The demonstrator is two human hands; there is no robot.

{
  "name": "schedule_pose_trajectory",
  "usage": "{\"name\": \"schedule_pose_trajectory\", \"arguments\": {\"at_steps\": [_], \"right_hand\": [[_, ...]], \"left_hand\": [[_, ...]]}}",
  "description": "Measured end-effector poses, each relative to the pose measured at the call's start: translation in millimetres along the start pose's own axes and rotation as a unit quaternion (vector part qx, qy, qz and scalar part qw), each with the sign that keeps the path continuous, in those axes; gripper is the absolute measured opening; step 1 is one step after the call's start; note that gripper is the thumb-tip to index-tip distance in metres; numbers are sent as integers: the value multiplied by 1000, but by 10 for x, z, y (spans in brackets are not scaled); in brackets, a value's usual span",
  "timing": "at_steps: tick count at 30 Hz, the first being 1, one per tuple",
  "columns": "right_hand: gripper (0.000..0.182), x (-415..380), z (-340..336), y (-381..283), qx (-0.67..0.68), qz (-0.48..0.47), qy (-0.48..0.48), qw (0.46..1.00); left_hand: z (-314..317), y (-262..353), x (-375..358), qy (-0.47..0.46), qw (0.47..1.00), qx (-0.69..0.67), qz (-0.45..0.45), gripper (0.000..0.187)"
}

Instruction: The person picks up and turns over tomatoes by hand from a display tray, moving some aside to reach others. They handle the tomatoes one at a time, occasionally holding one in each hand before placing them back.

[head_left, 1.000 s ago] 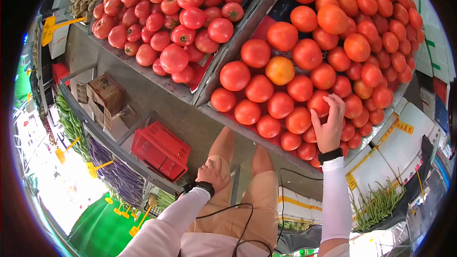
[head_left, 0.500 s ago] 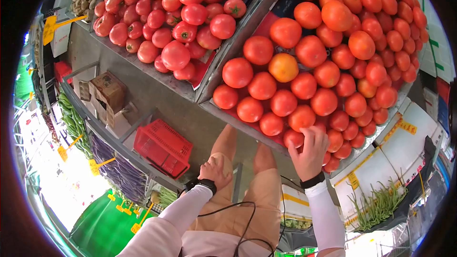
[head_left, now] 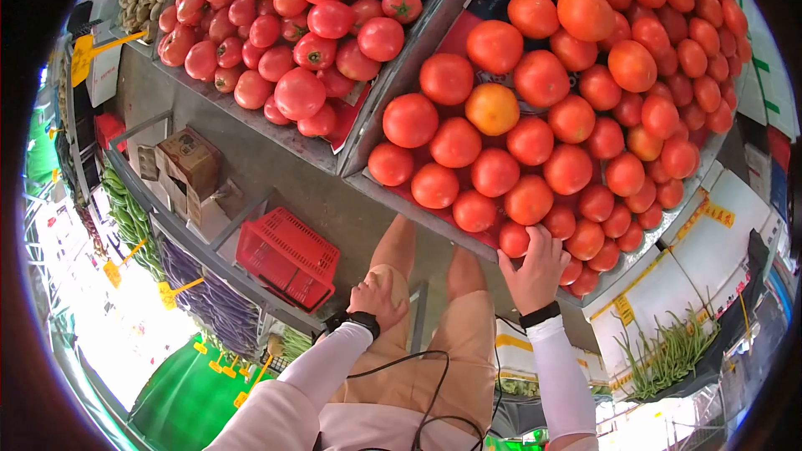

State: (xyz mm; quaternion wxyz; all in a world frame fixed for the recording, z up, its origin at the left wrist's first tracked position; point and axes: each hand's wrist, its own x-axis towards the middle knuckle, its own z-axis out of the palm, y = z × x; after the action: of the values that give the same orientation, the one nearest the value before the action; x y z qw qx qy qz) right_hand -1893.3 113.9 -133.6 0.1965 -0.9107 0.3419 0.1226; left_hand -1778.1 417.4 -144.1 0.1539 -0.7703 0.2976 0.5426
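At the near edge of the crate of round red tomatoes, my right hand (head_left: 537, 274) curls around a tomato (head_left: 513, 239). The thumb lies at its lower left and the fingers at its right; that tomato still sits in the front row. The fingertips are partly hidden among neighbouring tomatoes. My left hand (head_left: 378, 301) rests on my leg near the knee, its fingers loosely laid down, holding nothing. One orange-yellow tomato (head_left: 491, 109) lies among the red ones. A dark band is on each wrist.
Pinkish tomatoes (head_left: 299, 93) fill the crate to the left, behind a grey divider (head_left: 393, 75). A red plastic basket (head_left: 288, 255) and a cardboard box (head_left: 189, 160) are at lower left. Green beans (head_left: 668, 359) lie at right by white foam boxes. A black cable (head_left: 434, 376) crosses my lap.
My right hand has shifted slightly left and down, its thumb and fingers now closer about the front-row tomato. The view has moved a little. My left hand stays on my leg.
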Motion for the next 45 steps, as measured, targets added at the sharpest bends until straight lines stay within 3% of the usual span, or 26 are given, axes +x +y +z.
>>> {"name": "schedule_pose_trajectory", "arguments": {"at_steps": [6,12,19,22,28,34,37,43,45], "right_hand": [[69,-70,-22,171,-21,-46,-17,999],[73,100,-193,54,77,16,110,991],[76,427,-136,-312,40,64,125,989],[69,314,-124,-349,63,11,135,989],[56,-5,-134,-127,60,37,77,995],[48,-585,-143,353,29,47,16,998],[52,-775,-158,491,25,67,22,997],[58,-849,-223,562,105,90,62,988],[58,-730,-266,536,135,87,95,982]], "left_hand": [[-36,1,-6,1,1000,0,3,78],[-8,-5,10,0,1000,7,2,78],[-23,19,4,13,1000,1,-2,80],[-20,20,9,5,1000,-11,-6,87],[-71,36,21,-20,1000,-3,-18,82],[-64,12,44,-45,999,-2,-28,89],[24,0,53,1,1000,20,-14,86],[-2,81,36,-40,996,85,1,84],[-71,128,117,-28,991,105,76,74]]}}
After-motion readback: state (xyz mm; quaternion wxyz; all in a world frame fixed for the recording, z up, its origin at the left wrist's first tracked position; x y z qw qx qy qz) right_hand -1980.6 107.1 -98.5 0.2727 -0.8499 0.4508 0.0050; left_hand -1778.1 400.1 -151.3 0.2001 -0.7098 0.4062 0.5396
